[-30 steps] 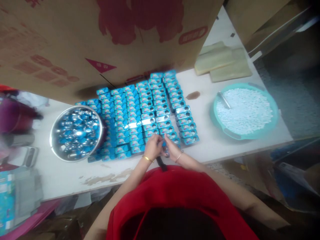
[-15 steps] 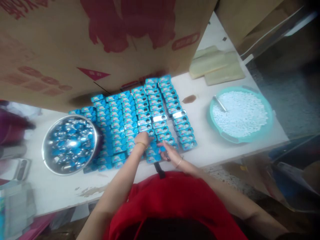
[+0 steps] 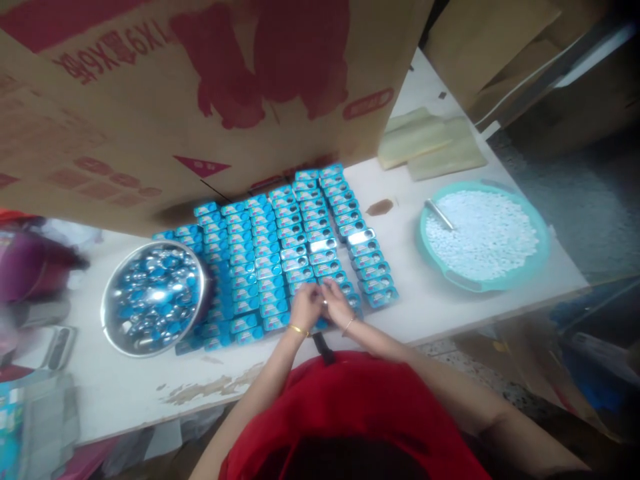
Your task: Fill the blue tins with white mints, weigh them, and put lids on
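Observation:
Many small blue tins [image 3: 300, 275] with rounded corners lie in tight rows on the white table, several of them with a dark round hole at one end. Over the front of these rows, my left hand [image 3: 305, 308] and my right hand [image 3: 339, 308] meet, fingertips together. Both are closed in a pinch, and whatever lies between the fingers is too small and blurred to name. Left of the rows stands a steel bowl [image 3: 104, 313] heaped with shiny silver and blue round pieces. My hands cover the tins right beneath them.
A turquoise basin [image 3: 480, 285] of small white pieces, with a metal scoop or tube [image 3: 440, 215] in it, stands on the right. Behind the rows rises a large cardboard box [image 3: 300, 140]. Flat yellowish sheets [image 3: 445, 150] lie at the back right of the white table [image 3: 415, 313].
My hands, apart half a second ago with the right fingers spread near a blue round piece, have come together at the fingertips. The camera view has shifted slightly.

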Tool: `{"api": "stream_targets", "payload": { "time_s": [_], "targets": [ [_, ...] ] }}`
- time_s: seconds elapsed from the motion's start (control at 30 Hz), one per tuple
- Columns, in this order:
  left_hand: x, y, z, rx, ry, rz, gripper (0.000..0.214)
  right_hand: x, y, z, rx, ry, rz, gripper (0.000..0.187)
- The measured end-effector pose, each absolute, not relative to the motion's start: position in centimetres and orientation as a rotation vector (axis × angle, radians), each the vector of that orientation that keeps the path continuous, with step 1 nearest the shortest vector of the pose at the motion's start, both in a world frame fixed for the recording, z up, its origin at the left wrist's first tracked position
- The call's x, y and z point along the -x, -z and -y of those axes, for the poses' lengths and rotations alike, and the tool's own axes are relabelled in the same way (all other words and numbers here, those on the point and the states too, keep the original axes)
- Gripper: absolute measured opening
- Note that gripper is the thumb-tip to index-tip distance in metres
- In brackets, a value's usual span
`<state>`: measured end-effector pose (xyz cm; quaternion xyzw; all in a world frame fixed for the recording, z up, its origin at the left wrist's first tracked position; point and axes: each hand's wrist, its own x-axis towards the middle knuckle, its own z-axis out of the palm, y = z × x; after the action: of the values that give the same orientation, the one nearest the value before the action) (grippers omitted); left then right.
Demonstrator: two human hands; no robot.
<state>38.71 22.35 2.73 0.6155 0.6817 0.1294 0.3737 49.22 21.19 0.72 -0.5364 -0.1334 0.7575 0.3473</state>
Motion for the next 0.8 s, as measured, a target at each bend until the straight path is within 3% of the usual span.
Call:
{"api": "stream_targets", "payload": {
  "time_s": [0.17, 0.27, 0.43, 0.67, 0.8],
  "targets": [
    [-36.7, -1.9, -27.2, -1.541, 0.104, -2.001, 0.019, -50.8, -2.4, -22.2, 1.258, -2.086, -0.215, 0.019],
    [-36.1, -1.3, -30.1, -1.572, 0.393, -1.986, 0.024, -52.3, -3.1, -22.3, 1.135, -2.183, -0.347, 0.018],
    [-36.0, -0.3, -32.3, -1.585, 0.552, -1.923, 0.033, -52.6, -2.4, -22.1, 1.004, -2.241, -0.328, 0.015],
    [-36.2, -1.9, -31.4, -1.653, 0.528, -1.969, 0.036, -52.1, -2.2, -22.2, 1.179, -2.048, -0.157, 0.021],
    [-37.9, -4.5, -27.2, -1.808, 0.173, -1.779, 0.029, -51.9, -3.2, -22.2, 1.113, -2.063, -0.162, 0.031]
  ]
}}
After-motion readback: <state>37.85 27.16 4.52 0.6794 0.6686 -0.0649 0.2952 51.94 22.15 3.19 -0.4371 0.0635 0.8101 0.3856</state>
